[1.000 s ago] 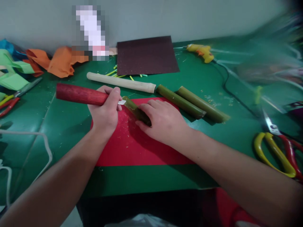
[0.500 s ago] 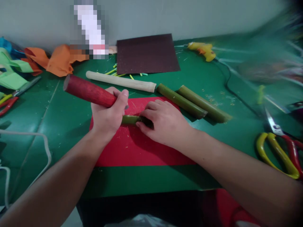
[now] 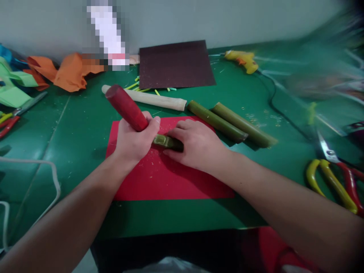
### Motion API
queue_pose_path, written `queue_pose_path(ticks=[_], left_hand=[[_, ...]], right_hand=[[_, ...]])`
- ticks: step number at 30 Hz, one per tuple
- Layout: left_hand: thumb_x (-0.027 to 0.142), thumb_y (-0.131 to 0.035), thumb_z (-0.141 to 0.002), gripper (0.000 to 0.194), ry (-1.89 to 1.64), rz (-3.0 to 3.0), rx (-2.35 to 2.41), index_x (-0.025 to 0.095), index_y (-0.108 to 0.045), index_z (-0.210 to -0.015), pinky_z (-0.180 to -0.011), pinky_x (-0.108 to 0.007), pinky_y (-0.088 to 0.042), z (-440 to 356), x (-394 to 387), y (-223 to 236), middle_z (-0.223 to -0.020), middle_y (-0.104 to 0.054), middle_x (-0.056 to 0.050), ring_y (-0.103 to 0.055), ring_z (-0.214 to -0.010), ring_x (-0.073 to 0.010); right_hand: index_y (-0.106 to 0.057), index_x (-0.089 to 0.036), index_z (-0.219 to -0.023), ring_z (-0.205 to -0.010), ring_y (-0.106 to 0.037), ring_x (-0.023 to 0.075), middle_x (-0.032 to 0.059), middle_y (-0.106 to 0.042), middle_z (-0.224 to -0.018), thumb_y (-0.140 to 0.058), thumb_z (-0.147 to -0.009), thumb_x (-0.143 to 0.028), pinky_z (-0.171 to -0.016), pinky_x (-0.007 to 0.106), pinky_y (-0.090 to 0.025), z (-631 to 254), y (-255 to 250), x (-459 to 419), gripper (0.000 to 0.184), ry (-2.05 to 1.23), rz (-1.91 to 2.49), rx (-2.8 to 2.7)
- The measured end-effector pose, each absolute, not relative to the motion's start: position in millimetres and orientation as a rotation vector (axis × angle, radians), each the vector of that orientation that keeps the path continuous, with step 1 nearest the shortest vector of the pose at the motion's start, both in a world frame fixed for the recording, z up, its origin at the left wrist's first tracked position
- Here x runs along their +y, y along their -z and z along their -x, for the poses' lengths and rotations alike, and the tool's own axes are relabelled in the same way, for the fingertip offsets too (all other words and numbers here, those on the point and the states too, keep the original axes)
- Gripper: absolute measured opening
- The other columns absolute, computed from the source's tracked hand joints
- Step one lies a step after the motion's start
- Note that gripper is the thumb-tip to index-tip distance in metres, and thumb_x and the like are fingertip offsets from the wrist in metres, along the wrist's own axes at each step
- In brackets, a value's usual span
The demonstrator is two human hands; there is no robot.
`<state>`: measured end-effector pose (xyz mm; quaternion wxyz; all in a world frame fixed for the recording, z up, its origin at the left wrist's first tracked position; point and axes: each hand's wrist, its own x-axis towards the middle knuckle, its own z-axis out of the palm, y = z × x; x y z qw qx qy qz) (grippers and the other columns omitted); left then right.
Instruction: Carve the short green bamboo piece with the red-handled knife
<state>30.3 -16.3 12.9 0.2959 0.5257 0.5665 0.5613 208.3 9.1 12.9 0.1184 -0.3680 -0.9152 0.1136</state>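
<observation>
My left hand (image 3: 136, 138) is wrapped round a thick red wooden handle (image 3: 126, 108), which slants up to the left. The working end of this tool is hidden by my fingers. Just beyond that fist lies a short piece of green bamboo (image 3: 167, 142), with a pale rectangular outline on its upper side. My right hand (image 3: 199, 146) grips the bamboo's right end from above, fingers curled over it. Under both hands a red sheet (image 3: 170, 182) bears small pale shavings.
Two green bamboo lengths (image 3: 217, 120) and a pale stick (image 3: 159, 101) lie behind my hands. A dark board (image 3: 176, 64) is at the back, near a yellow glue gun (image 3: 241, 61). Scissors (image 3: 331, 155) rest at right, orange cloth-like pieces (image 3: 71, 74) at left, and a white cable (image 3: 55, 178) nearby.
My left hand has shifted slightly right, and the red handle has swung up to a steeper slant. The pale rectangular outline on the bamboo now shows. My right hand keeps its grip.
</observation>
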Motion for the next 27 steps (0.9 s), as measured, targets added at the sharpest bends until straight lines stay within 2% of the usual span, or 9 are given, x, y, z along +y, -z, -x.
queue_pose_path(ticks=[8,17,27], left_hand=[[0.016,-0.065,-0.076,0.034,-1.404,-1.509,1.507,0.019,-0.048,-0.047,-0.045,-0.024,-0.030,-27.0,-10.6,-11.7,-0.047,-0.039,0.002,-0.036,-0.047,-0.0097],[0.015,-0.063,-0.074,0.032,-1.338,-1.583,1.485,0.019,-0.047,-0.046,-0.045,-0.024,-0.027,-22.7,-3.4,-11.6,-0.047,-0.037,0.001,-0.034,-0.050,-0.0106],[0.011,-0.065,-0.076,0.035,-1.338,-1.583,1.483,0.019,-0.048,-0.046,-0.045,-0.024,-0.030,-23.4,-3.7,-11.1,-0.048,-0.039,0.002,-0.035,-0.050,-0.0106]], right_hand=[[-0.079,-0.012,-0.101,-0.083,-0.053,0.0209,0.0079,-0.063,-0.084,-0.067,-0.091,-0.042,-0.073,0.034,-0.036,-212.4,-7.8,22.2,0.034,-0.496,0.980,-2.625],[-0.077,-0.012,-0.099,-0.089,-0.062,0.0239,0.0119,-0.074,-0.095,-0.067,-0.085,-0.038,-0.078,0.035,-0.044,-207.3,-3.8,22.9,0.031,-0.620,0.970,-2.554],[-0.076,-0.012,-0.098,-0.088,-0.062,0.0240,0.0113,-0.074,-0.092,-0.065,-0.084,-0.036,-0.078,0.036,-0.043,-207.2,-1.1,23.3,0.031,-0.598,0.938,-2.556]])
